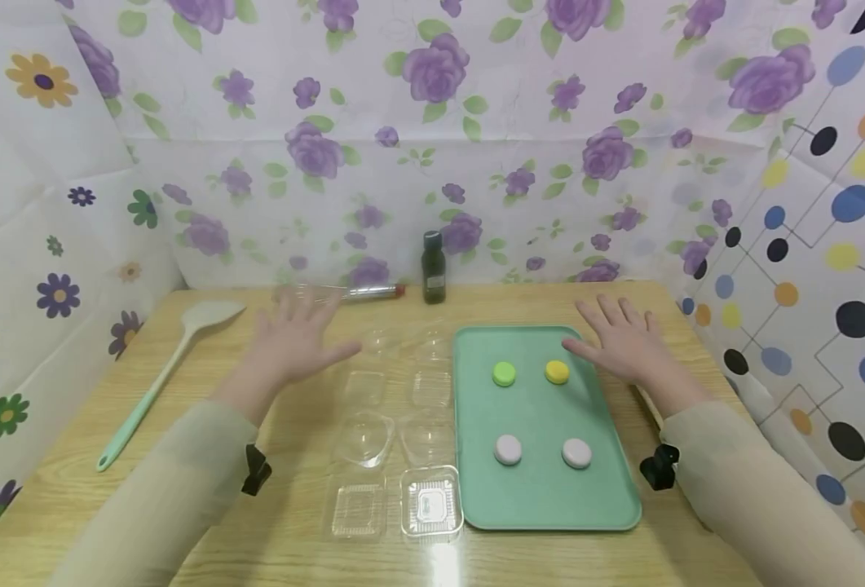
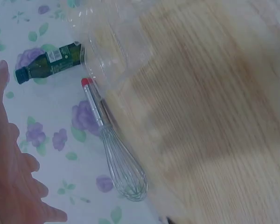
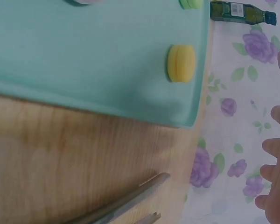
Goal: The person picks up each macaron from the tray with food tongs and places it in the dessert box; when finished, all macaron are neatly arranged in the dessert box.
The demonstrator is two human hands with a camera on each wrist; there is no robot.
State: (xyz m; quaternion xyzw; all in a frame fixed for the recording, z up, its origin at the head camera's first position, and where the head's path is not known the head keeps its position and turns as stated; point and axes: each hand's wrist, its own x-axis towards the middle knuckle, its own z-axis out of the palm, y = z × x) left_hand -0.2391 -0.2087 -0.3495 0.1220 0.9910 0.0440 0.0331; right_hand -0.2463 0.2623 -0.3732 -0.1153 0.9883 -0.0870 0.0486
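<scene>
Green tray (image 1: 540, 412); yellow macaron (image 1: 557, 372); white backdrop (image 1: 373, 175) (purple-flowered)

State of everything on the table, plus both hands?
Left hand, open, empty
Right hand, open, empty
Tray, flat, bearing macarons
Four macarons, spaced apart, uncovered
Clear containers, open, no food visible inside
Bottle, upright, capped
Whisk, lying flat, unheld
Spatula, lying flat, unheld
Long object right of tray, partly cropped, state unclear

No text is readable — the label (image 2: 55, 56) on the bottle (image 1: 434, 265) is blurred.

Bottle (image 1: 434, 271) in all 3 views
</scene>
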